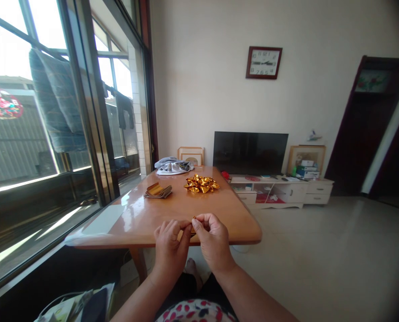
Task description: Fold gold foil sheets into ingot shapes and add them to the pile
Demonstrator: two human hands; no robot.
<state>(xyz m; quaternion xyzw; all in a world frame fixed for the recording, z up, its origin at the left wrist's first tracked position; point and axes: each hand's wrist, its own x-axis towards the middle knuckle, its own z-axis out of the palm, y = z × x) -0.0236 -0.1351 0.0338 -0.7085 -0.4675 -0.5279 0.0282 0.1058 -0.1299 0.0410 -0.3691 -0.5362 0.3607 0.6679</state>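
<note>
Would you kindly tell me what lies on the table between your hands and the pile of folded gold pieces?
Only bare table separates the hands from the gold pile, per the head view.

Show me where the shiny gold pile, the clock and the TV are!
Shiny gold pile (201, 184), head view: middle of the heap on the table.
Clock (264, 62), head view: centre of its white face.
TV (250, 152), head view: middle of the dark screen.
</note>
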